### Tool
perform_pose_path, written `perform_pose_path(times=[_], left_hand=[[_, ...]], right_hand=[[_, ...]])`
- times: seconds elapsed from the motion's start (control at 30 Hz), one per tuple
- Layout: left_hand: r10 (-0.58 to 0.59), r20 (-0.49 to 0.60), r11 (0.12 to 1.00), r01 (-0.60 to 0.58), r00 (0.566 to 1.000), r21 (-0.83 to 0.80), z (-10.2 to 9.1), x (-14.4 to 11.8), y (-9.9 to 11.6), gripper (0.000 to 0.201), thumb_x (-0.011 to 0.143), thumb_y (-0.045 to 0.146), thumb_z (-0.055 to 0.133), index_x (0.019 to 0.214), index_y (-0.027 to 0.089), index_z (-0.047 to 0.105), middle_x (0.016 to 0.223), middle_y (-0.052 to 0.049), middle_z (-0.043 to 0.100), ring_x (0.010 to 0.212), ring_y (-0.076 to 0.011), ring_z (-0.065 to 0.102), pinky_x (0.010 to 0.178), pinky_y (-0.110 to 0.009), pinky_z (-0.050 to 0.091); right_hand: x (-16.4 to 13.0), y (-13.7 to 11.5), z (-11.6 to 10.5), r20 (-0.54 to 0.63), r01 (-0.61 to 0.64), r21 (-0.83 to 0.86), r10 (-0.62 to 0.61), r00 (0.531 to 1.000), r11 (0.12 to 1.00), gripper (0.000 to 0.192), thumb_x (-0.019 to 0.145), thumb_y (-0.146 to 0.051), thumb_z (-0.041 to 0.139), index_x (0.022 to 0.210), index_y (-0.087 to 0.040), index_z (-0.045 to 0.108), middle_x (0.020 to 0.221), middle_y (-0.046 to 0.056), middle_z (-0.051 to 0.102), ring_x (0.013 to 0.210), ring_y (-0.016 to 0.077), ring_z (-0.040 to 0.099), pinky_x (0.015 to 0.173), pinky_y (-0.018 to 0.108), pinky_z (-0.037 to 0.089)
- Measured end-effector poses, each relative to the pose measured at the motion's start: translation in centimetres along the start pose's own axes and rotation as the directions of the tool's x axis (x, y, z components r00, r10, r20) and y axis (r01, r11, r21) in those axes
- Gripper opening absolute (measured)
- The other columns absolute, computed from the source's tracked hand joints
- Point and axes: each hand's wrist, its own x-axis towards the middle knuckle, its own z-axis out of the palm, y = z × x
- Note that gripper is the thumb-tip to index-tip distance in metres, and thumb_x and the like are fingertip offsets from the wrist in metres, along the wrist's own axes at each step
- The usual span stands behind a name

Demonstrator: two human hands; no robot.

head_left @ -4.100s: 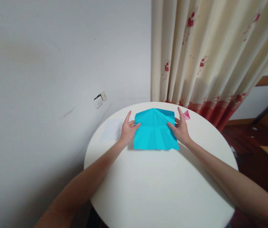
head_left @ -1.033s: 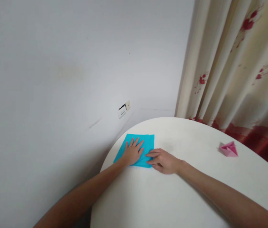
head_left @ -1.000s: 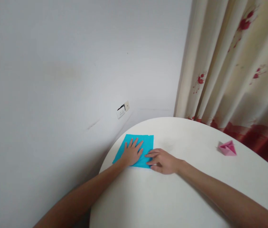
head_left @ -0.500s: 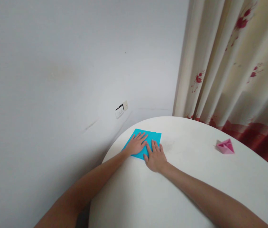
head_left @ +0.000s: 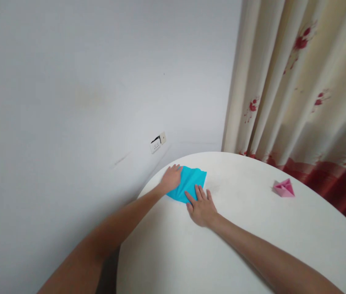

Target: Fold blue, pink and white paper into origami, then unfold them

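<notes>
A folded cyan paper sheet lies near the far left rim of the round white table. My left hand rests on the sheet's left edge, fingers curled over it toward the wall. My right hand lies flat, fingers spread, with its fingertips pressing the sheet's near edge. Whether the left hand grips the paper or only presses it is hard to tell.
A small pink folded paper piece sits on the table to the right. A cream curtain with red flowers hangs behind. The white wall carries a socket just beyond the table's left rim.
The cyan sheet has turned and now shows a narrower, angled shape. My left hand slid to its far left edge; my right hand drew back to the near edge.
</notes>
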Motion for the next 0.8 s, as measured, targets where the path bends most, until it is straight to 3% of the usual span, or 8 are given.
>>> perform_pose_path(times=[0.07, 0.17, 0.33, 0.47, 0.57, 0.63, 0.7, 0.8], left_hand=[[0.052, 0.025, 0.998, -0.052, 0.998, -0.027, 0.9, -1.6, 2.1, 0.051, 0.099, 0.024, 0.029, 0.149, 0.017, 0.037, 0.155, -0.012, 0.038, 0.145, -0.0254, 0.031, 0.117, -0.044, 0.026], [0.037, 0.008, 0.998, -0.036, 0.999, -0.058, 2.1, -3.9, 3.8, 0.052, 0.102, 0.031, 0.021, 0.152, 0.022, 0.032, 0.157, -0.009, 0.035, 0.146, -0.028, 0.028, 0.116, -0.049, 0.025], [0.057, -0.002, 0.998, -0.057, 0.998, -0.007, 2.1, -4.6, 3.3, 0.053, 0.1, 0.047, 0.029, 0.152, 0.036, 0.03, 0.16, -0.006, 0.027, 0.148, -0.038, 0.018, 0.114, -0.063, 0.019], [0.05, 0.039, 0.999, -0.051, 0.998, 0.018, 2.1, -3.4, 2.9, 0.056, 0.098, 0.054, 0.032, 0.152, 0.037, 0.03, 0.162, -0.004, 0.023, 0.147, -0.0426, 0.017, 0.112, -0.066, 0.018], [-0.004, 0.058, 1.0, 0.003, 0.998, 0.027, 2.2, -2.4, 2.2, 0.058, 0.098, 0.057, 0.027, 0.152, 0.037, 0.028, 0.162, -0.003, 0.021, 0.147, -0.0434, 0.016, 0.112, -0.067, 0.018], [-0.028, 0.061, 0.999, 0.025, 0.998, 0.039, 2.4, -2.0, 1.4, 0.059, 0.097, 0.058, 0.026, 0.153, 0.037, 0.028, 0.162, -0.004, 0.021, 0.146, -0.0444, 0.016, 0.11, -0.069, 0.019], [-0.055, 0.046, 0.996, 0.052, 0.997, 0.067, 2.6, -1.8, 0.2, 0.06, 0.097, 0.057, 0.025, 0.153, 0.036, 0.028, 0.162, -0.005, 0.021, 0.146, -0.0447, 0.018, 0.109, -0.07, 0.021], [-0.044, 0.055, 0.993, 0.038, 0.998, 0.108, 2.6, -2.0, -1.3, 0.059, 0.098, 0.053, 0.027, 0.154, 0.033, 0.026, 0.163, -0.006, 0.02, 0.146, -0.0439, 0.017, 0.108, -0.069, 0.022]], right_hand=[[0.1, 0.0, -0.1, 0.001, 0.007, 0.002, -0.007, 1.0, 1.0, 0.057, 0.1, -0.049, 0.025, 0.153, -0.03, 0.031, 0.163, 0.016, 0.012, 0.15, 0.0358, 0.006, 0.114, 0.063, 0.005], [0.2, -0.1, -0.4, 0.003, 0.02, 0.005, -0.02, 1.0, 1.0, 0.059, 0.1, -0.048, 0.026, 0.154, -0.025, 0.029, 0.162, 0.019, 0.012, 0.15, 0.0365, 0.006, 0.114, 0.064, 0.006], [-1.5, 0.4, -1.9, 0.043, 0.086, 0.053, -0.089, 0.995, 0.995, 0.061, 0.1, -0.048, 0.028, 0.154, -0.022, 0.028, 0.162, 0.019, 0.014, 0.15, 0.0349, 0.007, 0.116, 0.061, 0.008], [-4.4, 1.8, -3.8, 0.064, 0.215, 0.17, -0.229, 0.971, 0.962, 0.055, 0.099, -0.047, 0.036, 0.146, -0.02, 0.045, 0.159, 0.017, 0.027, 0.148, 0.0327, 0.02, 0.116, 0.058, 0.016], [-6.2, 4.4, -5.3, -0.059, 0.227, 0.276, -0.219, 0.974, 0.934, 0.042, 0.097, -0.039, 0.042, 0.128, -0.018, 0.061, 0.143, 0.015, 0.053, 0.136, 0.0258, 0.044, 0.112, 0.043, 0.034], [-7.0, 7.3, -6.5, -0.248, 0.156, 0.315, -0.078, 0.966, 0.936, 0.036, 0.094, -0.027, 0.045, 0.124, -0.019, 0.062, 0.13, 0.01, 0.063, 0.122, 0.0217, 0.055, 0.104, 0.037, 0.042], [-7.7, 11.2, -7.9, -0.426, 0.06, 0.328, 0.09, 0.9, 0.943, 0.031, 0.089, -0.022, 0.048, 0.115, -0.019, 0.064, 0.114, 0.009, 0.068, 0.108, 0.0215, 0.06, 0.098, 0.037, 0.045], [-9.0, 17.7, -10.3, -0.633, -0.08, 0.357, 0.304, 0.712, 0.931, 0.026, 0.084, -0.021, 0.048, 0.105, -0.018, 0.064, 0.098, 0.008, 0.066, 0.086, 0.0213, 0.06, 0.085, 0.038, 0.049]])
